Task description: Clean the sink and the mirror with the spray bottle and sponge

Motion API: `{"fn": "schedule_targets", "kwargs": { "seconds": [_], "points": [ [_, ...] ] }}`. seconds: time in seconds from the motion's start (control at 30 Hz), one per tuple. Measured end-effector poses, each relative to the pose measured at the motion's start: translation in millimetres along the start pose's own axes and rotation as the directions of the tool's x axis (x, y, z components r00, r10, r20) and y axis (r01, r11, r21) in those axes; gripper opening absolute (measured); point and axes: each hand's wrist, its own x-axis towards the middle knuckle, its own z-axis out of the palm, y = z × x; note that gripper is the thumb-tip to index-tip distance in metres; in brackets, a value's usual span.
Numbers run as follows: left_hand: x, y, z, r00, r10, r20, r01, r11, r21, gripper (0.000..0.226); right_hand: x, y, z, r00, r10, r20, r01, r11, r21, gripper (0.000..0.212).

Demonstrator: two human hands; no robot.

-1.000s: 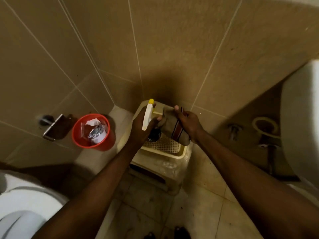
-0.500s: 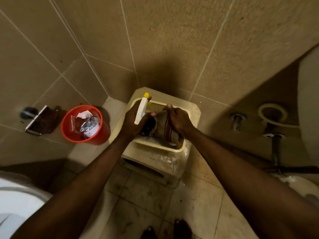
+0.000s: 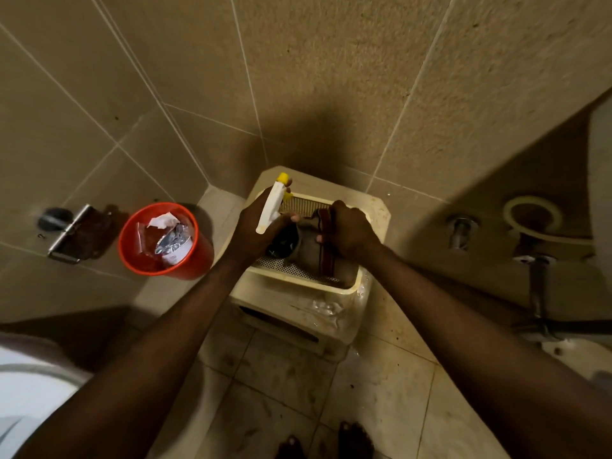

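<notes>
Since a second ago both hands have sunk lower into the basket and my view has tipped down with them, so the stool now sits nearer the middle. I see the left hand curled round the neck of the spray bottle; its white plastic trigger head, tipped with a yellow nozzle, points up and away towards the wall, and the body of the bottle is hidden behind the palm. My right hand has its fingers bent over a grey cloth with dark red stripes, gripping its bunched upper edge; the soft fabric slumps into the basket. Whether a sponge is folded inside it, I cannot tell. Something dark and rounded lies in the basket just beside the cloth, under the left hand, too shadowed to make out.

That basket is a cream plastic rectangle with a perforated mesh floor and a smooth rim, standing on the cream plastic stool, whose top looks wet and stained. Left of the stool stands a round red plastic bin holding crumpled paper and a shiny foil wrapper. A metal paper holder is fixed to the rough, matt beige tiled wall. At lower left curves the white glazed edge of a toilet. At right, chrome pipework runs down beneath a white basin. Bare toes show on the mottled floor tiles.
</notes>
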Motion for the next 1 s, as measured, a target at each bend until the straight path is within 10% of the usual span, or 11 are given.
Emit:
{"fn": "schedule_targets", "kwargs": {
  "seconds": [0.27,0.37,0.53,1.0],
  "points": [
    [-5.0,2.0,7.8,0.997,-0.052,-0.061,0.05,0.998,-0.039,0.062,-17.7,-9.8,20.0,0.873,-0.257,-0.414,0.043,0.887,-0.461,0.027],
    [-6.9,2.2,7.1,0.998,-0.041,-0.056,0.041,0.999,-0.008,0.069,-29.5,-12.8,35.0,0.884,-0.361,-0.297,0.216,0.879,-0.426,0.049],
    [-17.0,-8.1,11.1,0.989,-0.13,-0.07,0.131,0.991,0.013,0.062,-29.3,0.8,57.1,0.997,-0.029,0.078,0.054,0.938,-0.341,0.085],
    [-18.5,-0.8,0.4,0.991,-0.132,-0.008,0.133,0.99,0.056,0.07,-41.5,-9.5,45.8,1.0,-0.02,0.015,0.023,0.961,-0.276,0.066]
  ]
}}
